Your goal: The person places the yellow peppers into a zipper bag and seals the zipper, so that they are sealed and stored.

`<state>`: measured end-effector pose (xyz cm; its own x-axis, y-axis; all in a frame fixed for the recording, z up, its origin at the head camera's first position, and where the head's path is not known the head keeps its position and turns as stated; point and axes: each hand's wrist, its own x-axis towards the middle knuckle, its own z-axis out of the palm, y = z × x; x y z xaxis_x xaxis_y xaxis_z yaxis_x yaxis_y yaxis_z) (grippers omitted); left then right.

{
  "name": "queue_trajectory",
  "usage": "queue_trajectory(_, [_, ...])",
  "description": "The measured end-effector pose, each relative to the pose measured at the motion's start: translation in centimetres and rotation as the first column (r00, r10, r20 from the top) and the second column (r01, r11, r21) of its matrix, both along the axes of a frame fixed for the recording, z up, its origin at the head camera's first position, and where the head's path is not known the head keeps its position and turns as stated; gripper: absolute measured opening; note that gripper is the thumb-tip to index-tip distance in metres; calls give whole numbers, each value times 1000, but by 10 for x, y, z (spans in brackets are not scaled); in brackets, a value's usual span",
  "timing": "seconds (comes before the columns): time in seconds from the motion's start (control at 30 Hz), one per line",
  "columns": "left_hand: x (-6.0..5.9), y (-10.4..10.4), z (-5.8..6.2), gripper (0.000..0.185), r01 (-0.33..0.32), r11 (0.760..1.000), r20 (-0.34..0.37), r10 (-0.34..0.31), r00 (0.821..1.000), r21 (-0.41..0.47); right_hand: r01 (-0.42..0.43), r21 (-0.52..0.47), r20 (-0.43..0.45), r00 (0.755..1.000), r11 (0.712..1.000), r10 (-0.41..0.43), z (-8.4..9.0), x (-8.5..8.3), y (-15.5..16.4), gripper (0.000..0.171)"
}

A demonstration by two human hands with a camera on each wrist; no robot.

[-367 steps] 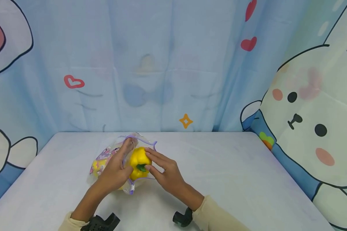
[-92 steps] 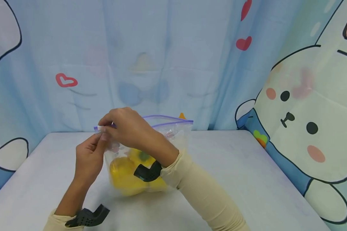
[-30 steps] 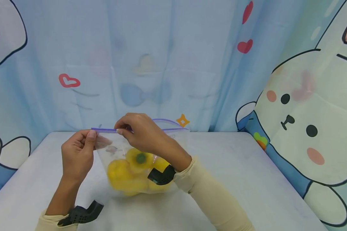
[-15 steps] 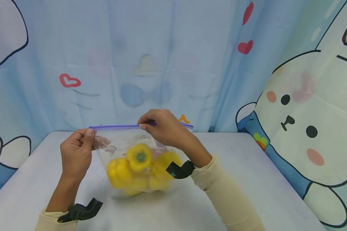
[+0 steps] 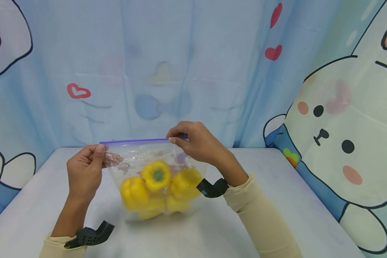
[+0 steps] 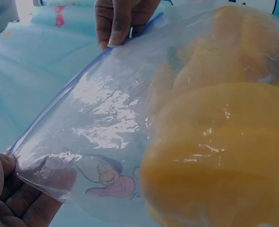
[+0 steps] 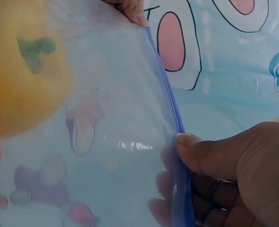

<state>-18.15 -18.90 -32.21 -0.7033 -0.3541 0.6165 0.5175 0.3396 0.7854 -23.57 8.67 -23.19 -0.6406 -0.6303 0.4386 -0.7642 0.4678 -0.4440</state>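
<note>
A clear zip bag [image 5: 132, 157] with a purple top edge and printed cartoon figures stands upright in the head view. Inside it lie several yellow bell peppers [image 5: 156, 175], one showing its green stem. My left hand [image 5: 85, 170] pinches the bag's upper left corner between thumb and fingers. Toward the right end of the purple zip [image 7: 165, 85], my right hand [image 5: 198, 143] pinches a small white slider, thumb in front and fingers behind. The left wrist view shows a large yellow pepper [image 6: 215, 151] close up through the plastic.
A white-covered table [image 5: 261, 200] lies under the bag. Behind it hangs a light blue curtain [image 5: 193, 53] with cartoon prints. A black wrist mount [image 5: 90, 234] sits on the left forearm, another mount [image 5: 213, 188] on the right.
Earlier a bell pepper was put into the open bag. Since then my right hand has slid rightward along the zip from the left corner, where the left hand keeps its hold; the edge behind it is closed.
</note>
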Motion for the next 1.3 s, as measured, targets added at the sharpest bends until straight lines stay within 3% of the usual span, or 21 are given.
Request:
queue_trajectory(0.47, [-1,-5,-2,26,-31,1000,69,31,997,-6,97,-7,-22,995,995,-97,-4,-6,44,14])
queue_trajectory(0.8, [0,-5,0,25,13,1000,68,-13,998,4,184,-36,-20,983,982,-184,-9,-10,70,16])
queue_trajectory(0.9, [-1,-5,0,27,70,997,97,-73,993,31,203,-69,-6,979,977,-204,-14,-11,73,16])
queue_trajectory(0.97, [-2,-8,-2,31,138,990,152,-141,978,29,212,-88,-12,977,973,-214,-17,-12,73,16])
queue_trajectory(1.03, [-3,-12,-5,39,240,971,244,-233,941,4,223,-107,-22,974,969,-226,-20,-15,73,16])
queue_trajectory(1.1, [-6,-16,-12,50,358,933,356,-321,877,-39,238,-131,-23,970,962,-242,-24,-17,73,17])
queue_trajectory(1.2, [-14,-19,-25,69,567,819,495,-459,738,-86,256,-187,-12,965,948,-263,-30,-20,74,17])
queue_trajectory(1.3, [-22,-17,-39,84,710,702,560,-569,602,-50,260,-244,-12,962,934,-272,-37,-24,75,17])
